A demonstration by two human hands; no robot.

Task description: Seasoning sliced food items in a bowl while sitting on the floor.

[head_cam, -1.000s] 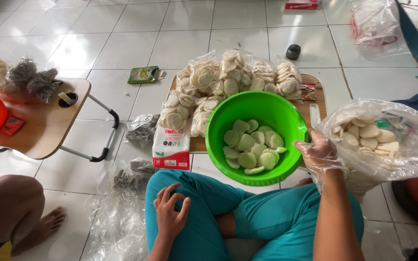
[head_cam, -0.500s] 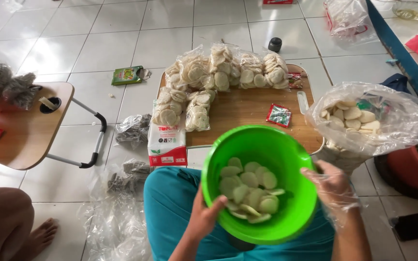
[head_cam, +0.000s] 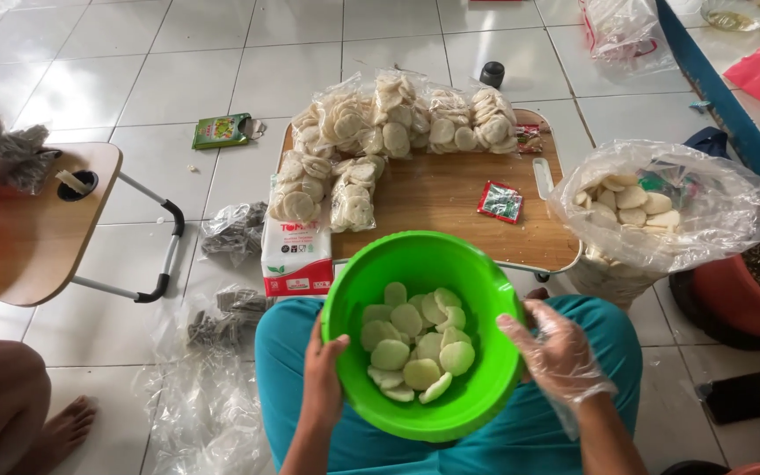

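Observation:
A bright green plastic bowl (head_cam: 362, 290) rests on my lap, holding several pale round crackers (head_cam: 415, 350). My left hand (head_cam: 323, 374), bare, grips the bowl's left rim. My right hand (head_cam: 560, 352), covered by a clear plastic glove, holds the right rim. My legs in teal trousers (head_cam: 609, 343) are crossed under the bowl.
A low wooden table (head_cam: 450, 198) ahead carries several bagged cracker packs (head_cam: 380, 132) and a small red sachet (head_cam: 500, 200). A big clear bag of crackers (head_cam: 653, 207) stands right. A white-and-red box (head_cam: 295, 255), another small table (head_cam: 32, 233) and another person's leg (head_cam: 2, 413) lie left.
The bowl has come down from in front of the low table onto my lap. My left hand rose from my thigh and took the bowl's left rim.

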